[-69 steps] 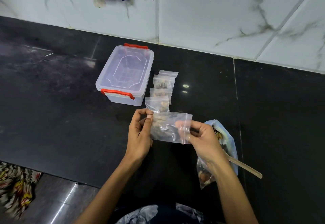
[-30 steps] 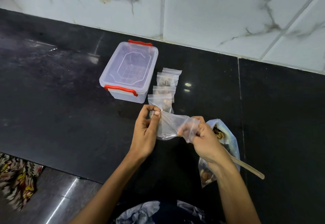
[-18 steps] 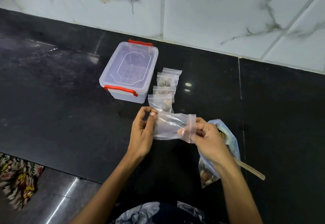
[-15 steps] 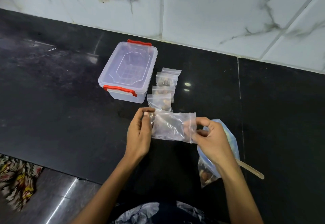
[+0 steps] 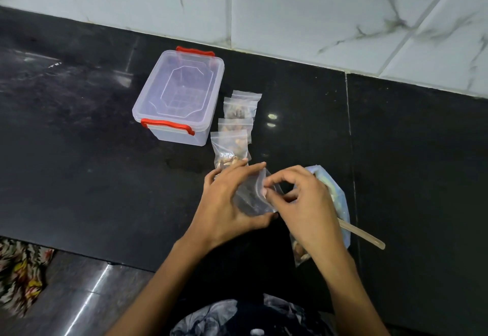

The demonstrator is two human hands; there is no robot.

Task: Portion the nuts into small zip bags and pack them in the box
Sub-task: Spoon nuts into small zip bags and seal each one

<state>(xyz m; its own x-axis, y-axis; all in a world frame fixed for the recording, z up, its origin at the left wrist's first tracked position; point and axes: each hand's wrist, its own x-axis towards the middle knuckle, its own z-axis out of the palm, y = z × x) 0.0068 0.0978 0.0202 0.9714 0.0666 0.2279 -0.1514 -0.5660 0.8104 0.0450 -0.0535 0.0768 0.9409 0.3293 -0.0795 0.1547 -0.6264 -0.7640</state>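
Observation:
My left hand (image 5: pixel 227 201) holds a small clear zip bag (image 5: pixel 253 198) from the left, fingers stretched over its top and thumb under its lower edge. My right hand (image 5: pixel 303 203) pinches the bag's right edge between thumb and forefinger. Whether the bag holds nuts is hard to tell. Several filled small zip bags (image 5: pixel 233 137) lie in a row beside the clear plastic box (image 5: pixel 182 95), whose lid with red handles is on. The big bag of nuts (image 5: pixel 335 203) lies under my right wrist with a wooden spoon (image 5: pixel 361 235) sticking out.
A white marble-tiled wall (image 5: pixel 317 5) bounds the black counter (image 5: pixel 79 137) at the back. The counter's front edge runs just below my forearms. A patterned cloth (image 5: pixel 18 272) lies on the floor at lower left.
The bag was stretched flat between both hands. Now my left hand has shifted over the top of it and the hands are closer together, with the bag bunched between them.

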